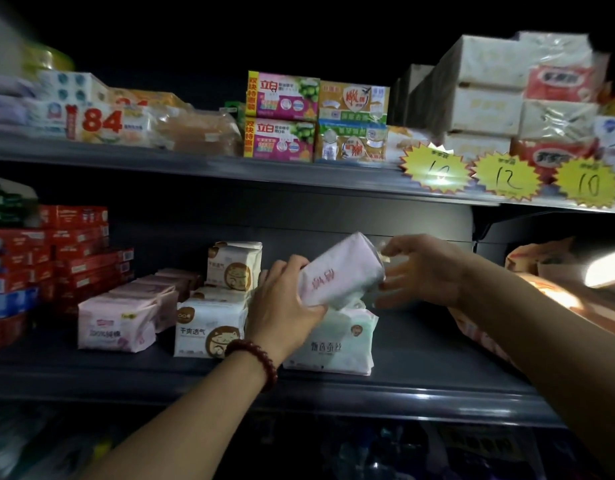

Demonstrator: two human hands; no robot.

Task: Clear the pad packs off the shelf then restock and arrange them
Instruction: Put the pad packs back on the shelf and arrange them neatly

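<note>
My left hand (285, 303), with a red bead bracelet on the wrist, is shut on a white-pink pad pack (340, 271) held tilted above the middle shelf (420, 375). My right hand (423, 268) hovers open just right of that pack, fingers spread, touching or nearly touching its end. Under the held pack a white-green pad pack (337, 344) stands on the shelf. To its left stand white packs with a brown cat logo (209, 330) and another behind (234, 263). Further left lies a row of pink pad packs (117, 323).
Red and blue boxes (57, 258) are stacked at the shelf's left end. Orange-pink packs (541, 289) lie at the right under a bright glare. The upper shelf (230, 164) carries soap boxes, tissue packs and yellow price stars (507, 178). Dim goods fill the shelf below.
</note>
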